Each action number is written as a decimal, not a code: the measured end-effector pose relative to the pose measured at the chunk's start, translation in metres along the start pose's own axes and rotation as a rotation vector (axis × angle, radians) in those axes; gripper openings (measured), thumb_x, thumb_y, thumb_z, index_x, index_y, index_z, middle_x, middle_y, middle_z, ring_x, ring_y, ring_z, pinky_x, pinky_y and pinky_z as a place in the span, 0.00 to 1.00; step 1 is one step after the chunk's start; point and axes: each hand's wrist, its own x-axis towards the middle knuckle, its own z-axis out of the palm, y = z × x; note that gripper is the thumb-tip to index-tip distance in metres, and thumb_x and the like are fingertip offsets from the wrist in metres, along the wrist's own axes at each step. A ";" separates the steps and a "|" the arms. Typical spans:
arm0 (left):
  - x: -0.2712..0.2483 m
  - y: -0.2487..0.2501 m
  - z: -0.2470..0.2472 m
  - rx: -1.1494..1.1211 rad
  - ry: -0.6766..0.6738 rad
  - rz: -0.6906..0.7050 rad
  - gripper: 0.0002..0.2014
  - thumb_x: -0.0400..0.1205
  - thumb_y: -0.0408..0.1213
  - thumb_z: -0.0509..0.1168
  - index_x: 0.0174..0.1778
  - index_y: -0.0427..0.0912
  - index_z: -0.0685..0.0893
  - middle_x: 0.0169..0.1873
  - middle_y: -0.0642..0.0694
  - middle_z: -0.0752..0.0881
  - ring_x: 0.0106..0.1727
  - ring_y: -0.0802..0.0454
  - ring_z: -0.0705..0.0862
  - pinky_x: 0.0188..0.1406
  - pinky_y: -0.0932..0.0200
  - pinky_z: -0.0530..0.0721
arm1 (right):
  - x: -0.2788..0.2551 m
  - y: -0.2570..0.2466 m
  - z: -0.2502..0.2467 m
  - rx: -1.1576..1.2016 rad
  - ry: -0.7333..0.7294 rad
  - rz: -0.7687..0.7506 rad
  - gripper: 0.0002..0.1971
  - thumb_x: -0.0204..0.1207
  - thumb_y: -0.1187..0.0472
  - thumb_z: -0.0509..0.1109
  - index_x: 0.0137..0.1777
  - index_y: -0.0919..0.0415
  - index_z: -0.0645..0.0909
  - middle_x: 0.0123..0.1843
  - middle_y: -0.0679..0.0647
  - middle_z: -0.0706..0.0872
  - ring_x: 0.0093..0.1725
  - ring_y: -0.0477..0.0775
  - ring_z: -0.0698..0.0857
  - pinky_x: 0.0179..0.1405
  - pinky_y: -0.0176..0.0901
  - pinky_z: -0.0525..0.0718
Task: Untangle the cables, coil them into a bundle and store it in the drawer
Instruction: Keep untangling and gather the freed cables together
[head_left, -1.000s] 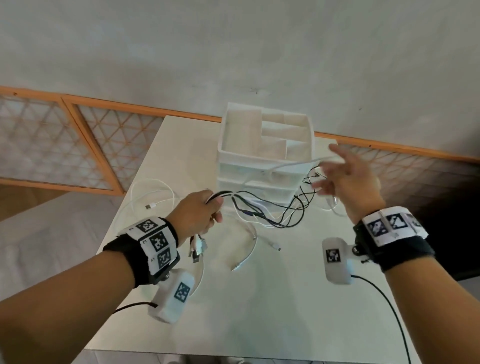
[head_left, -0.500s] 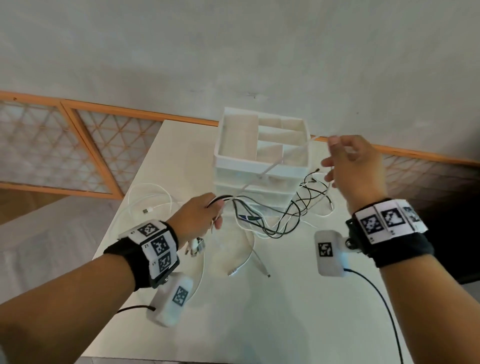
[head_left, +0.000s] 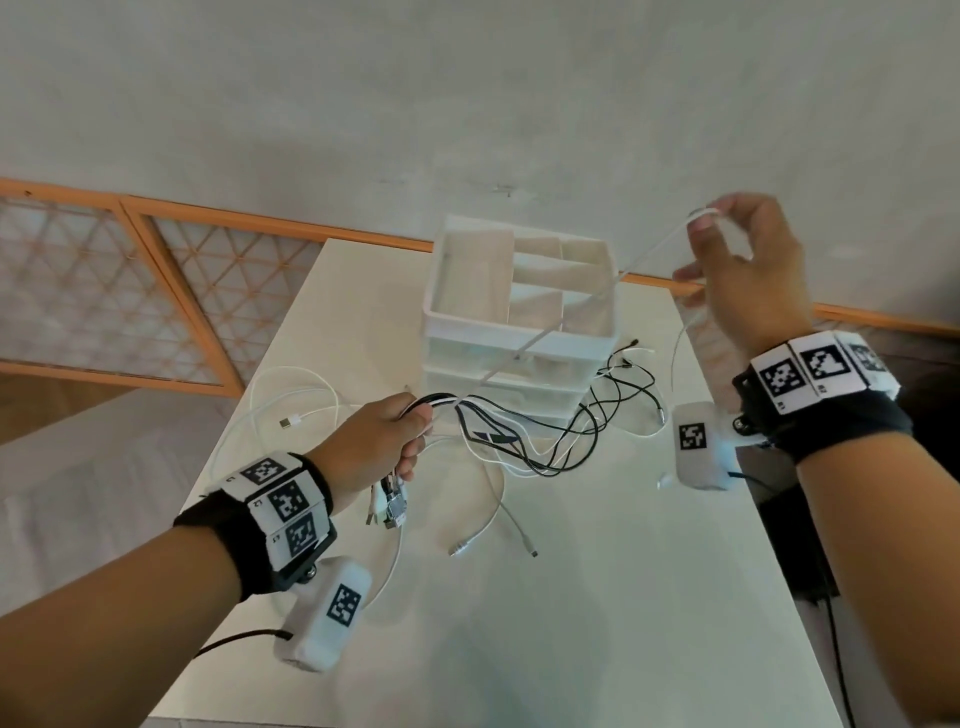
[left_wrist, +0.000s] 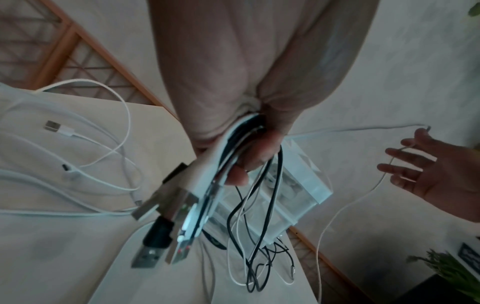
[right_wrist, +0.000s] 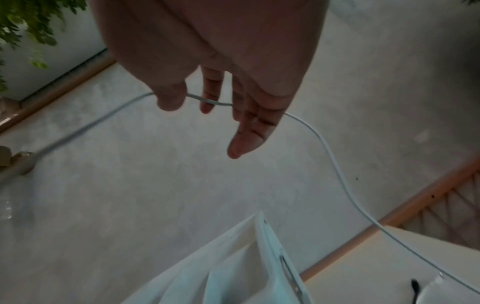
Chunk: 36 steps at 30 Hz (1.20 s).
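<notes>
Clenched in the left hand is a bunch of black and white cables, fingers curled tight round them above the white table. From the bottom of the fist hang the plug ends; the left wrist view shows at least three metal USB plugs there, one with a black shell. The loose lengths drop from the fist in tangled loops onto the table in front of the drawer unit.

One thin white cable runs taut from the left fist up across the drawer unit's open top to the right hand, raised high near the table's far right corner. That hand pinches the cable between thumb and forefinger, the other fingers loosely spread; past the pinch the cable falls slack toward the table.

Two drawer fronts are visible under the unit's top tray, which is split into several compartments; both drawers look closed. The unit stands near the table's far edge, with bare tabletop on the near side. Another white cable lies in loose loops at the table's left edge, its USB plug flat on the surface. Two further cable ends lie near the table's middle.

Each wrist carries a black band with square black-and-white coded tags; small characters beside the tags are too small to read.
</notes>
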 end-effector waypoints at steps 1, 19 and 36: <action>0.000 0.003 0.001 -0.006 -0.001 0.002 0.12 0.90 0.36 0.56 0.40 0.39 0.74 0.24 0.49 0.71 0.23 0.53 0.69 0.30 0.58 0.74 | 0.001 -0.003 -0.004 0.044 0.014 -0.041 0.16 0.78 0.41 0.69 0.60 0.48 0.75 0.72 0.43 0.81 0.40 0.52 0.91 0.31 0.45 0.88; -0.001 0.020 0.016 0.102 -0.091 0.005 0.12 0.89 0.37 0.58 0.44 0.35 0.81 0.25 0.47 0.77 0.20 0.55 0.65 0.22 0.61 0.64 | -0.126 0.048 0.055 -0.124 -0.633 0.123 0.21 0.74 0.62 0.77 0.64 0.43 0.82 0.37 0.46 0.87 0.24 0.42 0.76 0.34 0.32 0.77; -0.032 0.016 -0.019 0.445 -0.234 0.151 0.21 0.88 0.48 0.59 0.30 0.52 0.87 0.23 0.56 0.72 0.25 0.57 0.66 0.25 0.66 0.66 | -0.114 0.070 0.087 -0.722 -0.770 0.160 0.04 0.74 0.49 0.72 0.39 0.37 0.81 0.46 0.46 0.88 0.53 0.59 0.88 0.59 0.52 0.86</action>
